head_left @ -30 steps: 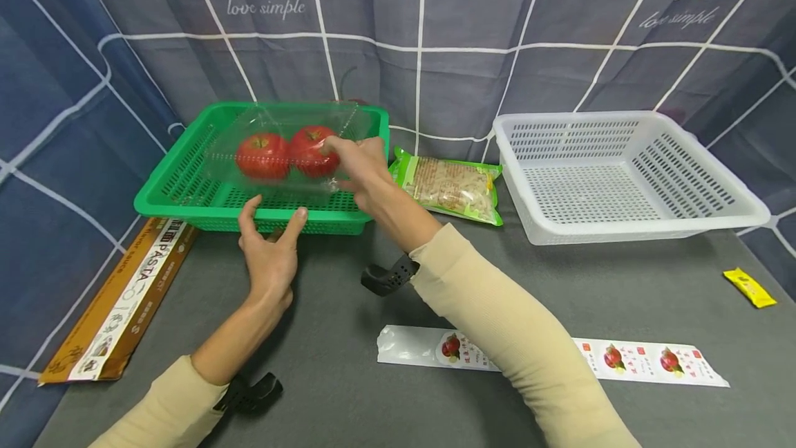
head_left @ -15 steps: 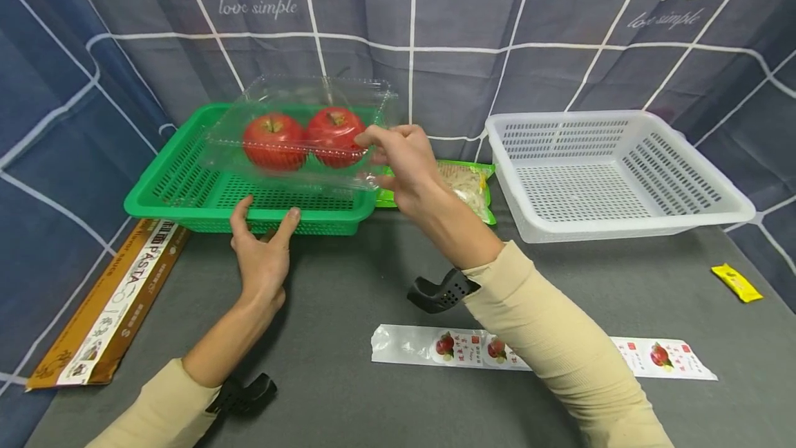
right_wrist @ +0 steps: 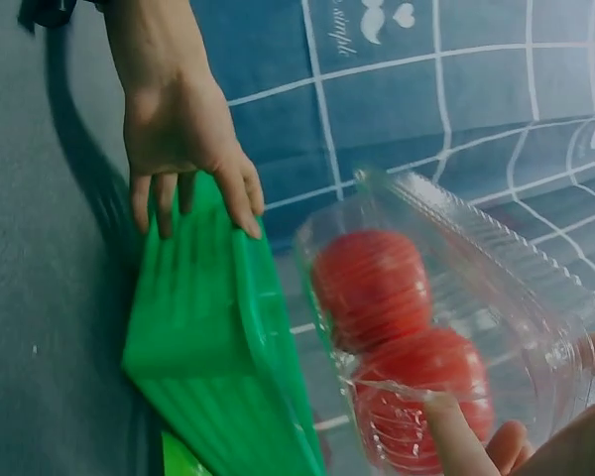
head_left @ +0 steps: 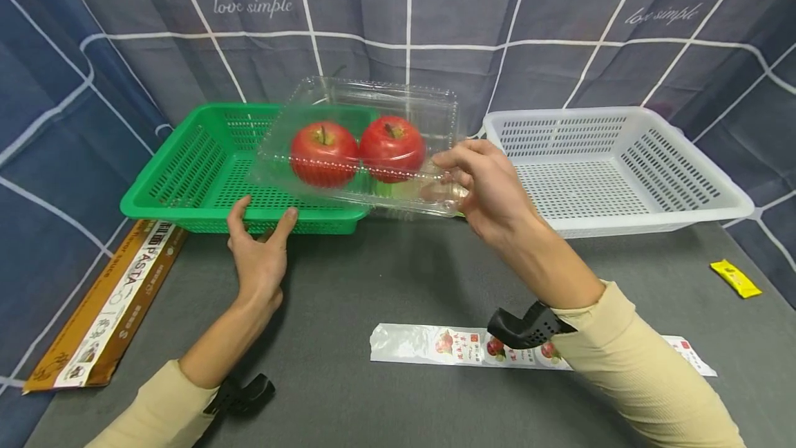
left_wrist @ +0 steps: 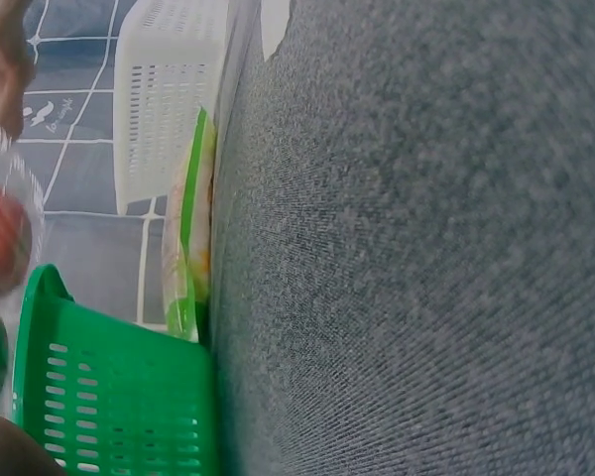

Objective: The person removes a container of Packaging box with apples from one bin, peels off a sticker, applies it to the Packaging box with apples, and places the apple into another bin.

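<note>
My right hand (head_left: 497,189) grips the right end of a clear plastic clamshell box (head_left: 438,113), thumb at its near edge. Two red apples (head_left: 393,147) sit inside it. The box is held in the air, tilted, between two baskets, its left part over the green plastic basket (head_left: 186,209). My left hand (head_left: 258,254) holds that basket's front rim, with some fingers against the outer wall, as the right wrist view shows. In the left wrist view the apples (left_wrist: 2,243) are cut off at the left edge, beside the basket's green wall (left_wrist: 129,387).
A white plastic basket (head_left: 647,220) stands at the right. Between the baskets lies a green-edged food bag (left_wrist: 188,228), mostly hidden in the head view. A brown pasta box (head_left: 108,310), a strip of apple labels (head_left: 404,344) and a yellow packet (head_left: 736,278) lie on the grey table.
The right hand has lifted the clear box with the apples up out of the green basket and carried it rightward. The left hand has stayed on the basket's front rim.
</note>
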